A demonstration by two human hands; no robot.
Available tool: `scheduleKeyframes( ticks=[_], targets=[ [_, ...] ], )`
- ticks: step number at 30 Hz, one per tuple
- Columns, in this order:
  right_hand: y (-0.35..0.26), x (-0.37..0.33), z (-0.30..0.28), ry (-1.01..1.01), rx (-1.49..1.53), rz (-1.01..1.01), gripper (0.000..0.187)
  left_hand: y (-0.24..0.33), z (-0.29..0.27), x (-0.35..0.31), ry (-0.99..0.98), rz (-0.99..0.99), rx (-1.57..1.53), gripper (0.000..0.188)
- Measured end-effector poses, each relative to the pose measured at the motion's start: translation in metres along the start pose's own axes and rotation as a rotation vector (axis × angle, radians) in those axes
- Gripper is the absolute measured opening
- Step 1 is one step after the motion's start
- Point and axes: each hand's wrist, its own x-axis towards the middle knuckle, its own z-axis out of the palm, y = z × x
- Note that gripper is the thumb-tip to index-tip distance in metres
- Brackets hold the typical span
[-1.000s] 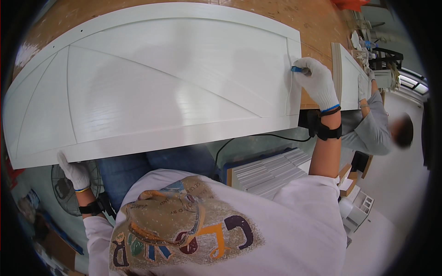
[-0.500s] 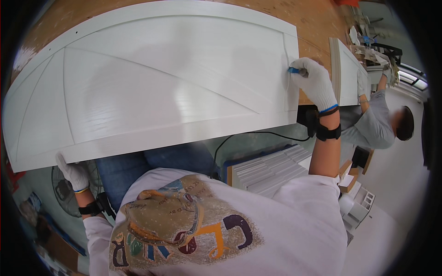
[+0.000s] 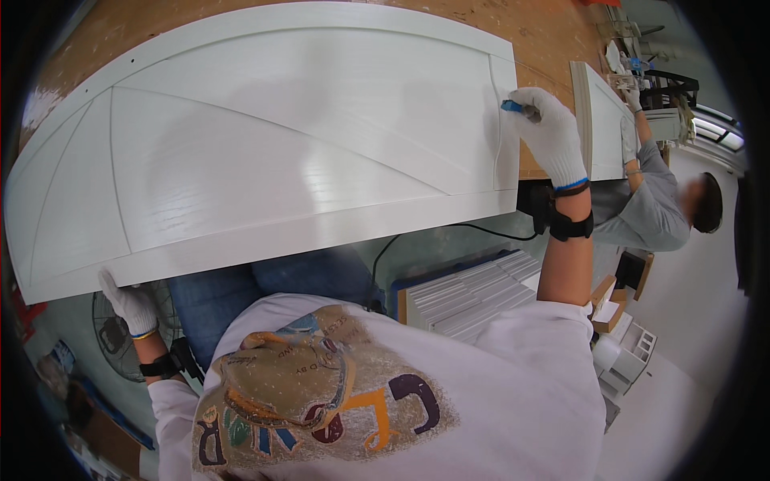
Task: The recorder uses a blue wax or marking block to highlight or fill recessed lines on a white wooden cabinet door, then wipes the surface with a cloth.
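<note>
A large white door panel (image 3: pixel 265 152) with raised diagonal mouldings lies flat on a wooden workbench (image 3: pixel 545 32). My right hand (image 3: pixel 549 132), in a white glove, grips a small blue tool (image 3: pixel 511 106) and presses it against the panel's right edge. My left hand (image 3: pixel 128 301), also gloved, holds the panel's near left edge from below. Both wrists carry black straps.
Another person (image 3: pixel 658 200) in a grey top works on a second white panel (image 3: pixel 601 120) to the right. A black cable (image 3: pixel 449 232) hangs under the bench. A stack of white mouldings (image 3: pixel 465 293) sits below, and a fan (image 3: pixel 112 337) stands at lower left.
My right hand has slid the blue tool slightly farther up along the panel's right edge. My left hand stays on the near left edge.
</note>
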Motion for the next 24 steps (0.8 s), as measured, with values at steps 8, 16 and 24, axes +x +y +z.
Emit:
scheduleKeyframes(
  ticks=[8,16,24],
  targets=[
    [0.002,0.010,0.010,0.059,-0.109,-0.082,0.021,-0.005,-0.013,0.007,0.012,-0.014,-0.018,0.023],
    [0.006,0.012,0.014,0.103,-0.190,-0.181,0.017,0.002,0.006,-0.003,0.049,0.004,-0.011,0.025],
    [0.001,0.006,0.011,0.031,-0.203,-0.134,0.017,-0.004,-0.015,0.006,0.075,-0.018,0.003,0.035]
  ],
)
